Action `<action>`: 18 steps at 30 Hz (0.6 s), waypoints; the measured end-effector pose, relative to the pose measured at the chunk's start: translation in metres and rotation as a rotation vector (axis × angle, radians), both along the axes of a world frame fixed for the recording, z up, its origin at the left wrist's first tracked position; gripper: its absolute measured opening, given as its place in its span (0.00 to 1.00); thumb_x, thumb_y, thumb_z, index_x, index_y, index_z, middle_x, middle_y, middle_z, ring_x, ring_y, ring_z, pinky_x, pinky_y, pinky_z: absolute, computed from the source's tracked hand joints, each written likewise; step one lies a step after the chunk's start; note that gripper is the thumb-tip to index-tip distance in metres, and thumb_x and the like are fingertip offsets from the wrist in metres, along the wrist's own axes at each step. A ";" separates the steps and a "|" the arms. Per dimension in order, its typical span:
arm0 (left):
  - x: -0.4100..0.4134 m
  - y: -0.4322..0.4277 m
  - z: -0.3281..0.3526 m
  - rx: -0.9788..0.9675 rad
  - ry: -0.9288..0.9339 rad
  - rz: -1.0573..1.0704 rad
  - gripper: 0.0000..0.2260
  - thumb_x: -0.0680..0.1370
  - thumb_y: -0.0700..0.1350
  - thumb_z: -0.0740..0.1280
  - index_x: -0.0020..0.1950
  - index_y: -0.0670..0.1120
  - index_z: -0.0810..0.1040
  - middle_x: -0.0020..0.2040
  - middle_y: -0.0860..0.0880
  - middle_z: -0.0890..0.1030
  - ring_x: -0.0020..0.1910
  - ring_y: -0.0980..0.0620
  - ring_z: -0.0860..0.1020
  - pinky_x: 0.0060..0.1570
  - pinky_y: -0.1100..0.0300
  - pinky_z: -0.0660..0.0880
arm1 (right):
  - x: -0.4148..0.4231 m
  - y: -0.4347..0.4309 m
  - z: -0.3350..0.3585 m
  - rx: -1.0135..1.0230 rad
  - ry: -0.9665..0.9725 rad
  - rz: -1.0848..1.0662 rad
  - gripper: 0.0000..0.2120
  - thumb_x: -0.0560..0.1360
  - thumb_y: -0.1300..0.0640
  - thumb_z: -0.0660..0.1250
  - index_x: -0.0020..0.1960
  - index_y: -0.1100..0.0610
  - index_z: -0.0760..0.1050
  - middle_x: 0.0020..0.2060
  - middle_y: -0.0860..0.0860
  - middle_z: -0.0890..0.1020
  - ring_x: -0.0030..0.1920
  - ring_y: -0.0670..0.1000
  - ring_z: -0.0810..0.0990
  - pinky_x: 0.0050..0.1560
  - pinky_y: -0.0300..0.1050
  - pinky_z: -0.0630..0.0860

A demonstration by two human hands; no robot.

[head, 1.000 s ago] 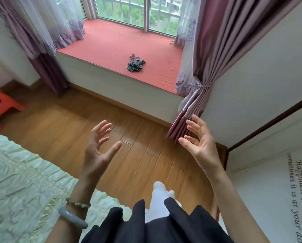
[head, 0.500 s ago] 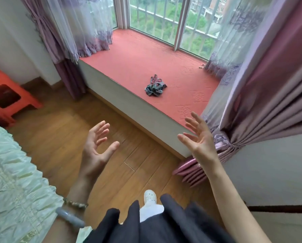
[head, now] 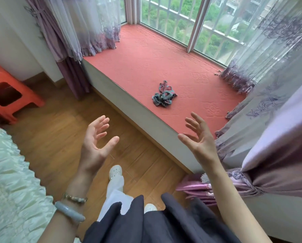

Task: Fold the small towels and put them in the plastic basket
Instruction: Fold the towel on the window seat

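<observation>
A crumpled small towel (head: 163,97), grey-blue with pink, lies in a heap on the red window seat (head: 143,67). My left hand (head: 96,142) is raised over the wooden floor, palm up, fingers spread and holding nothing. My right hand (head: 198,139) is raised near the seat's front edge, fingers spread, also holding nothing. Both hands are well short of the towel. No plastic basket is in view.
An orange plastic stool (head: 8,97) stands at the left by the wall. A pale green bedspread (head: 9,181) fills the lower left. Purple curtains (head: 273,137) hang at the right and another curtain (head: 71,41) at the left of the window.
I have stepped closer to the window seat and the view has turned toward it. The towel now appears nearer. Both hands stay raised and spread.
</observation>
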State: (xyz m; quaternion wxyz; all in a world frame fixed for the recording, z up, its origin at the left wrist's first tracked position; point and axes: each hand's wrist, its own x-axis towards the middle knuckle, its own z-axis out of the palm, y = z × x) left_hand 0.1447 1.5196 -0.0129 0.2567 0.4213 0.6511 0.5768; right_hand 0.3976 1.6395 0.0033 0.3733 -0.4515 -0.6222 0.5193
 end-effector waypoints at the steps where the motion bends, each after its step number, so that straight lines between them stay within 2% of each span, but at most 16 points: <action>1: -0.009 0.011 -0.001 0.003 -0.002 -0.009 0.30 0.67 0.53 0.70 0.68 0.50 0.68 0.64 0.55 0.75 0.63 0.56 0.74 0.63 0.60 0.72 | -0.007 0.007 -0.002 -0.003 -0.001 -0.011 0.34 0.69 0.62 0.73 0.70 0.48 0.63 0.63 0.50 0.75 0.63 0.43 0.74 0.58 0.40 0.75; 3: -0.031 0.033 -0.003 0.012 -0.016 -0.030 0.29 0.67 0.52 0.71 0.67 0.53 0.68 0.64 0.55 0.75 0.63 0.56 0.74 0.63 0.58 0.72 | -0.024 0.021 -0.007 -0.003 -0.012 -0.033 0.34 0.68 0.60 0.73 0.69 0.46 0.63 0.63 0.49 0.75 0.63 0.43 0.74 0.58 0.41 0.75; 6: -0.069 0.068 -0.004 0.009 -0.031 -0.068 0.28 0.67 0.52 0.71 0.66 0.57 0.68 0.64 0.54 0.75 0.64 0.55 0.74 0.63 0.56 0.71 | -0.055 0.044 -0.010 -0.009 -0.019 -0.085 0.33 0.70 0.64 0.73 0.69 0.46 0.63 0.63 0.50 0.75 0.64 0.45 0.73 0.59 0.44 0.75; 10: -0.124 0.115 -0.001 -0.015 -0.026 -0.143 0.29 0.68 0.49 0.72 0.68 0.53 0.68 0.65 0.52 0.75 0.64 0.56 0.74 0.63 0.57 0.71 | -0.106 0.073 -0.007 -0.009 -0.019 -0.169 0.33 0.70 0.66 0.72 0.69 0.48 0.63 0.63 0.50 0.74 0.63 0.45 0.73 0.57 0.38 0.75; 13: -0.162 0.147 0.003 -0.025 -0.012 -0.210 0.29 0.69 0.45 0.72 0.69 0.50 0.68 0.65 0.53 0.75 0.64 0.55 0.74 0.64 0.56 0.72 | -0.141 0.087 -0.007 -0.014 -0.003 -0.222 0.33 0.70 0.66 0.72 0.70 0.49 0.63 0.61 0.48 0.74 0.63 0.44 0.73 0.58 0.40 0.75; 18: -0.210 0.196 0.007 -0.029 -0.025 -0.300 0.29 0.69 0.50 0.72 0.68 0.53 0.68 0.65 0.52 0.75 0.64 0.54 0.74 0.64 0.54 0.71 | -0.180 0.108 -0.012 -0.029 0.014 -0.316 0.34 0.69 0.62 0.73 0.69 0.47 0.63 0.61 0.47 0.75 0.63 0.44 0.73 0.56 0.37 0.75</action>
